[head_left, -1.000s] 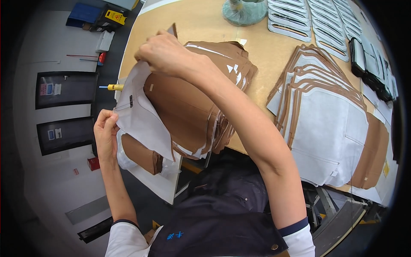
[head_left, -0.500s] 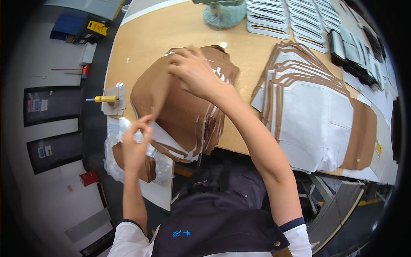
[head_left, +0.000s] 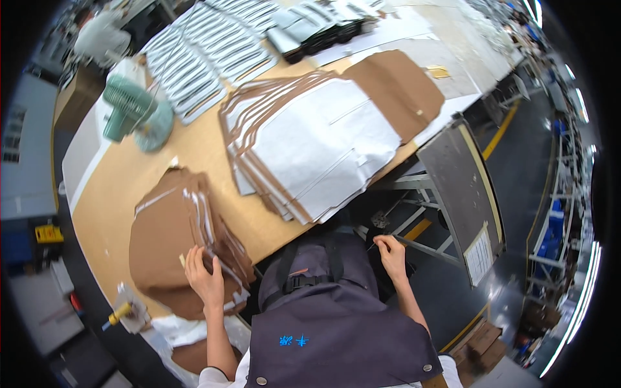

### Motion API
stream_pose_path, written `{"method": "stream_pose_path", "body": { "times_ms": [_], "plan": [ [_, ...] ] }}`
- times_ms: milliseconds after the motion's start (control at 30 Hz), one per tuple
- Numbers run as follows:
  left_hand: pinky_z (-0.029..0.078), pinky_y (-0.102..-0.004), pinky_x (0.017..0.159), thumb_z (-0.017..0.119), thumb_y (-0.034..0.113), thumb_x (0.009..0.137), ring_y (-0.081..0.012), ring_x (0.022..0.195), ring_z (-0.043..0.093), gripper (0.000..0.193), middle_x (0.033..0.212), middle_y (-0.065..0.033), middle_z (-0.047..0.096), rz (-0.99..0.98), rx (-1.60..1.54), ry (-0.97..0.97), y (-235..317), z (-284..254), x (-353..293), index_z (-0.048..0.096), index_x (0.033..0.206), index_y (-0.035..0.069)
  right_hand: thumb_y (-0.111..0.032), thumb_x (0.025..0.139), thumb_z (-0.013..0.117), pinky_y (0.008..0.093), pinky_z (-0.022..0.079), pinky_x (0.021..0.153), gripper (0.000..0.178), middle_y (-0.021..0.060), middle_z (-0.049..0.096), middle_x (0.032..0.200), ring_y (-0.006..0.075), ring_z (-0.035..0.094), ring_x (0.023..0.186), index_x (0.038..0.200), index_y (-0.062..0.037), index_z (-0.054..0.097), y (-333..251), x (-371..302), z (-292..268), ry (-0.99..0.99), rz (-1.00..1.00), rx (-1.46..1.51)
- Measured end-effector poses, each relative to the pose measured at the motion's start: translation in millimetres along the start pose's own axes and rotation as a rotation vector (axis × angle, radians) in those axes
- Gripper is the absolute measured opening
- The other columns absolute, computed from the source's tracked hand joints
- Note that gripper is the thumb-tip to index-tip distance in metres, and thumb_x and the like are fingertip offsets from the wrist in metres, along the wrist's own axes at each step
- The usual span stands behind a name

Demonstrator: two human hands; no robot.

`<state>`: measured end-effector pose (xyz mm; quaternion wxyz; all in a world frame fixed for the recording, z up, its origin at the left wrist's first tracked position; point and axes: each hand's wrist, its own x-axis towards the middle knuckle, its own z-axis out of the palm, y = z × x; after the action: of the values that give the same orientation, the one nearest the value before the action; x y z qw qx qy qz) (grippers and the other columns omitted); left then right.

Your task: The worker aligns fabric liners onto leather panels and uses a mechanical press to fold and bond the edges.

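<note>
My left hand (head_left: 206, 279) rests at the near edge of a stack of brown fabric panels (head_left: 162, 239), its fingers apart. A small cream strip (head_left: 182, 260) shows beside its fingertips. White edges run between the stacked panels. My right hand (head_left: 392, 257) hangs off the table's edge to the right of my apron, fingertips pinched together; what they hold, if anything, is too small to make out. Farther along the table lies a fanned stack of white-backed brown panels (head_left: 323, 149), with more brown panels (head_left: 398, 90) at its right.
A green fan (head_left: 132, 113) stands on the tan table (head_left: 97, 213). Rows of pale slotted pieces (head_left: 187, 71) and dark folded pieces (head_left: 317, 32) lie at the back. A yellow-handled tool (head_left: 118, 315) is at the left edge, near a plastic bag (head_left: 174, 330). A grey board (head_left: 459, 187) leans at right.
My view has swung to the right. My right hand has left the brown stack and moved off the table to the right. The lifted brown panel now lies flat on the stack, beside my left hand.
</note>
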<state>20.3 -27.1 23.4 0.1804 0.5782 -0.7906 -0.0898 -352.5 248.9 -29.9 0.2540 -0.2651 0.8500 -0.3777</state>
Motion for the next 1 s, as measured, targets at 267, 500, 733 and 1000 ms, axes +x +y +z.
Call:
{"method": "stream_pose_path", "body": {
  "times_ms": [267, 500, 733, 1000],
  "plan": [
    [0.045, -0.0460, 0.108, 0.071, 0.009, 0.092, -0.0374, 0.125, 0.059, 0.025, 0.129, -0.0194, 0.066, 0.326, -0.394, -0.247, 101.9, 52.9, 52.5, 0.068, 0.115, -0.001, -0.015, 0.094, 0.067, 0.0339, 0.057, 0.077, 0.021, 0.0123, 0.078, 0.093, 0.0192, 0.074, 0.086, 0.106, -0.0009, 0.077, 173.0, -104.9, 34.4, 0.054, 0.380, -0.049],
    [0.046, -0.0455, 0.109, 0.068, 0.009, 0.095, -0.0380, 0.127, 0.059, 0.025, 0.132, -0.0205, 0.065, 0.732, -0.609, -0.452, 225.1, 156.9, 67.2, 0.068, 0.117, -0.001, -0.015, 0.092, 0.065, 0.0359, 0.060, 0.064, 0.017, 0.0129, 0.077, 0.084, 0.0218, 0.076, 0.074, 0.095, -0.0031, 0.078, 289.8, -303.6, 84.2, 0.275, 1.228, 0.245],
    [0.044, -0.0434, 0.112, 0.065, 0.007, 0.097, -0.0381, 0.130, 0.059, 0.030, 0.134, -0.0208, 0.066, 0.881, -0.600, -0.568, 286.4, 194.2, 89.1, 0.067, 0.126, -0.001, -0.023, 0.093, 0.065, 0.0380, 0.058, 0.051, 0.027, 0.0122, 0.069, 0.064, 0.0234, 0.071, 0.056, 0.076, -0.0021, 0.072, 334.7, -260.1, 80.0, -0.203, 1.199, 0.016],
    [0.045, -0.0429, 0.110, 0.068, 0.007, 0.096, -0.0345, 0.128, 0.061, 0.025, 0.132, -0.0195, 0.067, 1.110, -0.604, -0.694, 451.4, 223.3, 56.4, 0.071, 0.120, 0.000, -0.072, 0.087, 0.066, 0.0588, 0.060, 0.063, 0.080, 0.0254, 0.069, 0.100, 0.0418, 0.073, 0.074, 0.115, 0.0025, 0.059, 347.5, -159.7, 157.0, 0.625, 1.694, 0.809]
  ]
}}
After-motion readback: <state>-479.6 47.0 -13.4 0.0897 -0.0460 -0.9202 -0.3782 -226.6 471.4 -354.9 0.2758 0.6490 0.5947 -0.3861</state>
